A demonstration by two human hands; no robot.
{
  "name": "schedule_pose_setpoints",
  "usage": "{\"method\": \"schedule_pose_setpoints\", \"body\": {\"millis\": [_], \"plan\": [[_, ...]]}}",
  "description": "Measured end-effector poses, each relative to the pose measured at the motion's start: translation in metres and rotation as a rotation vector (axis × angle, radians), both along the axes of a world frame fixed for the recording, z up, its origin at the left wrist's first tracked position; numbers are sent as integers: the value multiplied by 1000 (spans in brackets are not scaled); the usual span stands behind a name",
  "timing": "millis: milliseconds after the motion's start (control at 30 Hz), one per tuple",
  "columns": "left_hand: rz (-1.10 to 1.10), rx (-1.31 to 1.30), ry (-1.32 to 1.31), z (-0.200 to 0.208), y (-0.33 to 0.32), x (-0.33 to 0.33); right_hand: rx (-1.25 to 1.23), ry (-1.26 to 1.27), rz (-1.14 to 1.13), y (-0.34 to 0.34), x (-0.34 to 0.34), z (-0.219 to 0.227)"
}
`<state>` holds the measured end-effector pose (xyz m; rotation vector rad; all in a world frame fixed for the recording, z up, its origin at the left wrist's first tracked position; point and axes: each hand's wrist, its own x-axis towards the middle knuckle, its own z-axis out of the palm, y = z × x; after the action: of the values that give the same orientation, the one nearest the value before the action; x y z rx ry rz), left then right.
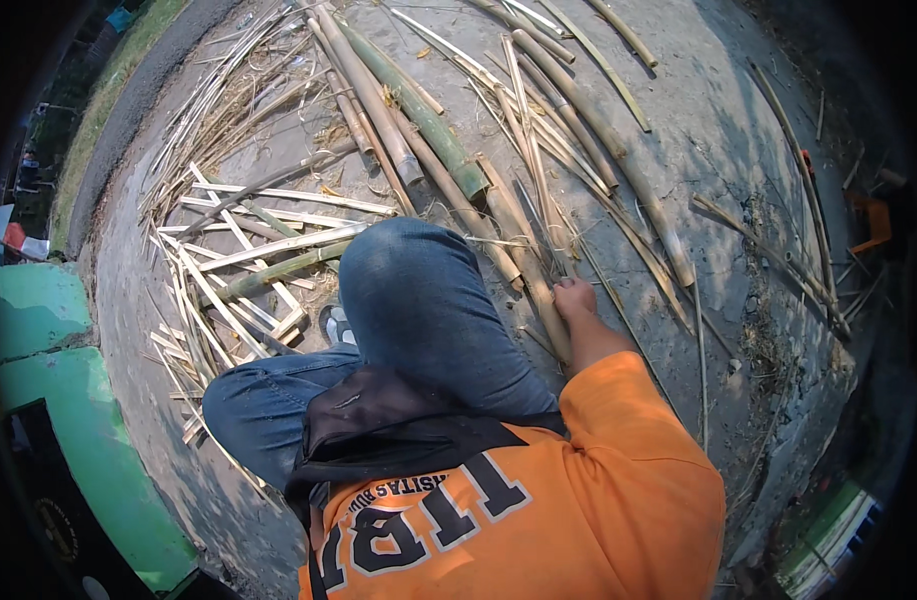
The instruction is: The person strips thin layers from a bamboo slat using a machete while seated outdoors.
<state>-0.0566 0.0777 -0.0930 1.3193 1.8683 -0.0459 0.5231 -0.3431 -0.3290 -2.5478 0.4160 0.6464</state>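
While your right hand [575, 298] sits low over the ground [723, 215], its fingers look curled closed around the near end of something thin and greyish, perhaps a blade [560, 262], but you can't be sure from this view. A brown pole [531, 268] lies just left of that hand, running forward. Judging by what lies about, the work seems partly done: split strips [278, 248] are heaped well left of the hand, beyond your knee [408, 280], whereas the green pole [414, 115] ahead and to its left and the long pole [650, 208] ahead and to its right look whole, so probably remain. Your left hand is out of sight, so its state can't be told. Your knee hides some bamboo, and the hand itself covers whatever it grips.
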Motion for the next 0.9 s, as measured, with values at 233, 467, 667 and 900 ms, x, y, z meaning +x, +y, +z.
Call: {"method": "schedule_pose_setpoints", "body": {"millis": [233, 467, 667, 900], "plan": [[-30, 1, 15, 3, 4, 13, -55, -29, -79, -70, -4, 12], [-52, 1, 43, 2, 8, 28, -43, -199, -207, -115, 48, 15], [-54, 0, 47, -1, 12, 39, 2, -331, -191, -148, 135, 9], [-59, -15, 39, -6, 14, 42, -3, -211, -49, -159, 211, 44]]}}
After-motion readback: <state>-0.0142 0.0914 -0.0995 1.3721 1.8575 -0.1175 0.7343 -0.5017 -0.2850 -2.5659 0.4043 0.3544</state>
